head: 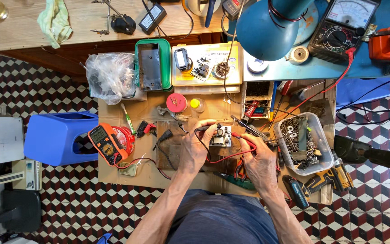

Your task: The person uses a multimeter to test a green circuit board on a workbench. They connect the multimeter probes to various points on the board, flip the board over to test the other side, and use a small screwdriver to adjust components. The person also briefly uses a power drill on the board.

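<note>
A small circuit board [220, 136] lies on the low cardboard-covered work table [113, 174] in front of me. My left hand [195, 147] grips a black test probe whose tip touches the board's left side. My right hand [258, 160] grips a red test probe [243, 140] touching the board's right side. Red and black leads run left across the table to an orange digital multimeter [106, 143] that leans on a red tin.
A clear tub of screws and metal parts [303, 143] stands right of my hands, with a cordless drill [326, 180] below it. A blue plastic stool [59, 135] sits left. Behind are a green tray [153, 63], a parts box, a blue lamp [267, 27] and an analogue meter [344, 27].
</note>
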